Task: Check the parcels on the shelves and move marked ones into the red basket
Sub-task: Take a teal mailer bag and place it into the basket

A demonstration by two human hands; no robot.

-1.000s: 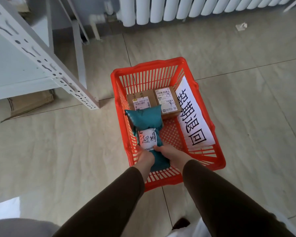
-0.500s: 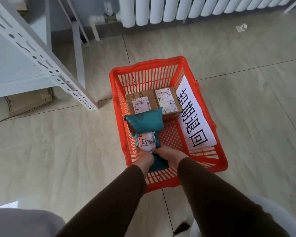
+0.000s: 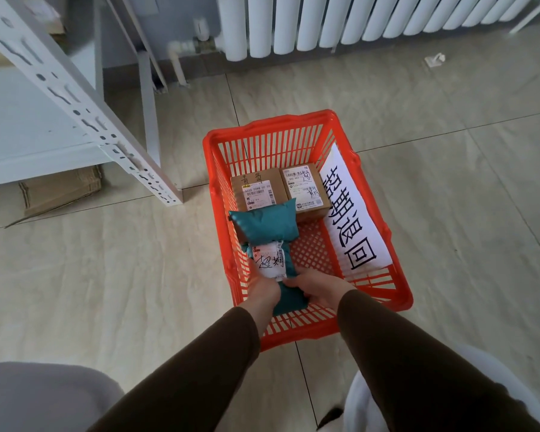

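At the far left I see the white perforated steel shelf upright (image 3: 75, 110), with a flattened piece of brown corrugated cardboard (image 3: 60, 191) on the tile floor under it. Moving right, my left hand (image 3: 264, 291) has its fingers closed on the near end of the soft teal plastic mailer bag (image 3: 267, 227), whose crinkled white label carries handwritten marks. The bag lies inside the red slatted plastic basket (image 3: 399, 294), along its left wall, its far end overlapping the left brown cardboard box (image 3: 258, 190). My right hand (image 3: 317, 289) closes on the same near end. Beside the first box sits a second labelled brown cardboard box (image 3: 304, 188), then a white paper sign with black characters (image 3: 353, 213) leaning on the right wall. My worry: the slick, floppy film could slide off that box edge on release, or the label could snag a slat.
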